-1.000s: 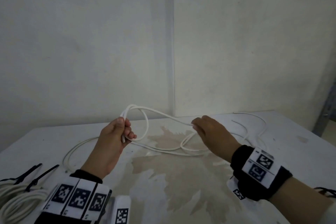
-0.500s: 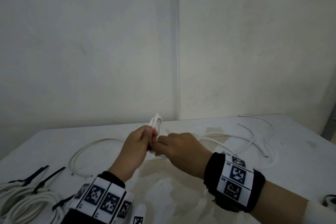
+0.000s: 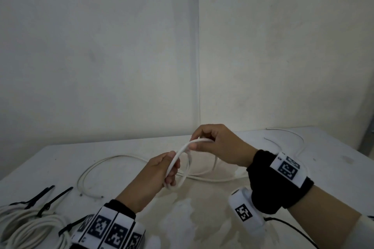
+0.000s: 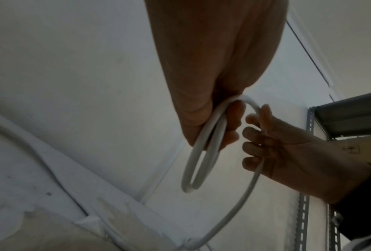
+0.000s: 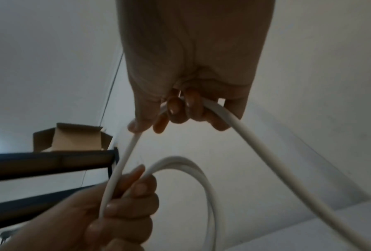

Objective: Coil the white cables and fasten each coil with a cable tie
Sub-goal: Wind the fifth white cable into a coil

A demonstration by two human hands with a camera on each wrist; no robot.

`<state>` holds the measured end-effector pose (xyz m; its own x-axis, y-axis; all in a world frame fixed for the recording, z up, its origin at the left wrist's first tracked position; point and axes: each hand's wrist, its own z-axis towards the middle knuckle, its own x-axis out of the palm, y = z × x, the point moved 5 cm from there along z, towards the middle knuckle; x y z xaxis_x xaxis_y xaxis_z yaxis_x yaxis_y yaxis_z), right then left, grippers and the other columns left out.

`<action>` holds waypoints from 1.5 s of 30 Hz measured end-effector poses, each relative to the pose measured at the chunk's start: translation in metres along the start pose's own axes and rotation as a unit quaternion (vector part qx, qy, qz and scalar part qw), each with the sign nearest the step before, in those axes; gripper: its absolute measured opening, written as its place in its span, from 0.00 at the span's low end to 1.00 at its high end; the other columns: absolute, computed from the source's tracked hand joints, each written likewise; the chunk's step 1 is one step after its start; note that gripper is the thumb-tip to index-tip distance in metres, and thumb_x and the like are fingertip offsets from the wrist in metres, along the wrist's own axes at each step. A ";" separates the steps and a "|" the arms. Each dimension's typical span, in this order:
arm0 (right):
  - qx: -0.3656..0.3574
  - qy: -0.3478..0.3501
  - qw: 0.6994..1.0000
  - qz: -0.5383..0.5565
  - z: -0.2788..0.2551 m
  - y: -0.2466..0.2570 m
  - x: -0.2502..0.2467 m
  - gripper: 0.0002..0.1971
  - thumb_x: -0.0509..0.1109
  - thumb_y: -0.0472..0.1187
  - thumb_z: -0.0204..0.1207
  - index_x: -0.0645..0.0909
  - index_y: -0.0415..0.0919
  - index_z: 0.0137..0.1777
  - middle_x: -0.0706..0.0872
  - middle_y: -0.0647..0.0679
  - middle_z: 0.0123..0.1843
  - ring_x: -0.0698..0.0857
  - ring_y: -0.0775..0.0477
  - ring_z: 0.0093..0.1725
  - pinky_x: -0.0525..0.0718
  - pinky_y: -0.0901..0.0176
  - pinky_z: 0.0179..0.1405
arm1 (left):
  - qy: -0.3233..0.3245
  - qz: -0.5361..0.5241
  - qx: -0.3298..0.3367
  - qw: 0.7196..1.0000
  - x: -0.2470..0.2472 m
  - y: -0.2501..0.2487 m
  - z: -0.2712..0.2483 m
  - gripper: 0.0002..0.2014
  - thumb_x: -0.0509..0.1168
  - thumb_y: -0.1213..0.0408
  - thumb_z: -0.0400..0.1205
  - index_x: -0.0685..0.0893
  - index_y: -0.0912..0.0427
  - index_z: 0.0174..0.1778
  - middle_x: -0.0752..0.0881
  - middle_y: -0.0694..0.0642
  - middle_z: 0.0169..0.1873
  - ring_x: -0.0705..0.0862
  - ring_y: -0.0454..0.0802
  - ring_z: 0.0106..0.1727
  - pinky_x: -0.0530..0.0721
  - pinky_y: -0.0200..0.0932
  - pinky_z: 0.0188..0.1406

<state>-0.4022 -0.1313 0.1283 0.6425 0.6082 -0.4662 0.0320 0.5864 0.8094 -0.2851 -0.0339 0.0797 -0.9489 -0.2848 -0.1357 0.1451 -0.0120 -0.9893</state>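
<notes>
A long white cable lies in loose curves on the white table. My left hand grips a small coil of it above the table's middle. Just up and to the right, my right hand pinches the strand that leads out of the coil. That strand hangs down from my right fingers to the table. The cable's far end curves across the back right of the table.
Finished white coils bound with black cable ties lie at the front left corner. A brownish stain covers the table in front of me. A metal shelf with a cardboard box stands to one side. Walls meet behind the table.
My hands met at the coil, then the right hand rose and drew away to the right with a new length of cable. The left hand stays at the coil.
</notes>
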 end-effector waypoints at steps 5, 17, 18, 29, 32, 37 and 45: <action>0.019 -0.019 1.000 -0.013 0.003 0.000 -0.001 0.05 0.74 0.39 0.73 0.85 0.38 0.39 0.83 0.44 0.38 0.77 0.52 0.37 0.74 0.61 0.40 | 0.021 -0.063 -0.017 0.998 0.003 -0.004 -0.004 0.19 0.48 0.59 0.87 0.77 0.64 0.37 0.68 0.49 0.20 0.66 0.42 0.20 0.76 0.36 0.28; 0.023 0.005 1.000 0.018 0.001 0.008 0.007 0.09 0.64 0.39 0.81 0.75 0.44 0.38 0.82 0.51 0.30 0.76 0.63 0.25 0.69 0.77 0.25 | 0.007 -0.145 -0.007 0.989 0.008 -0.011 -0.006 0.24 0.46 0.54 0.86 0.79 0.65 0.36 0.69 0.51 0.21 0.69 0.43 0.22 0.74 0.40 0.33; 0.020 0.002 1.000 0.009 0.003 0.007 0.006 0.09 0.64 0.39 0.80 0.76 0.45 0.37 0.82 0.52 0.28 0.74 0.62 0.25 0.70 0.74 0.25 | -0.006 -0.095 0.007 0.995 0.006 -0.011 -0.005 0.25 0.46 0.52 0.85 0.80 0.64 0.36 0.71 0.51 0.23 0.71 0.43 0.24 0.74 0.40 0.36; 0.016 0.032 0.999 -0.032 0.003 0.002 0.005 0.10 0.65 0.37 0.80 0.76 0.43 0.36 0.79 0.52 0.28 0.73 0.63 0.23 0.70 0.73 0.28 | -0.037 0.266 0.112 0.957 -0.004 -0.016 0.000 0.16 0.48 0.56 0.86 0.77 0.48 0.36 0.77 0.47 0.31 0.75 0.37 0.33 0.71 0.24 0.34; 0.019 0.008 1.000 -0.001 0.004 0.002 0.002 0.07 0.66 0.38 0.79 0.79 0.39 0.39 0.81 0.51 0.28 0.73 0.63 0.23 0.70 0.75 0.26 | -0.038 0.125 0.079 0.988 0.002 -0.010 0.000 0.17 0.49 0.57 0.86 0.78 0.55 0.36 0.78 0.48 0.28 0.77 0.42 0.33 0.75 0.36 0.44; 0.031 -0.022 0.999 0.022 0.001 -0.008 -0.002 0.06 0.67 0.41 0.78 0.81 0.40 0.42 0.84 0.52 0.33 0.75 0.63 0.25 0.71 0.75 0.28 | -0.088 0.064 0.089 0.990 -0.001 -0.011 -0.001 0.18 0.50 0.56 0.86 0.77 0.58 0.35 0.73 0.48 0.27 0.72 0.38 0.28 0.72 0.40 0.40; 0.058 -0.046 0.997 -0.033 -0.007 -0.048 -0.013 0.09 0.60 0.39 0.83 0.79 0.41 0.43 0.73 0.50 0.26 0.70 0.61 0.25 0.69 0.75 0.29 | -0.158 -0.207 0.083 0.962 -0.035 -0.019 0.003 0.17 0.50 0.59 0.86 0.74 0.59 0.34 0.71 0.45 0.20 0.67 0.38 0.19 0.68 0.36 0.30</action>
<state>-0.4177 -0.1634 0.0924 0.7037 0.5151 -0.4893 0.1610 0.5552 0.8160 -0.2541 -0.0266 0.1029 -0.8062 -0.4991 0.3176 -0.1606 -0.3320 -0.9295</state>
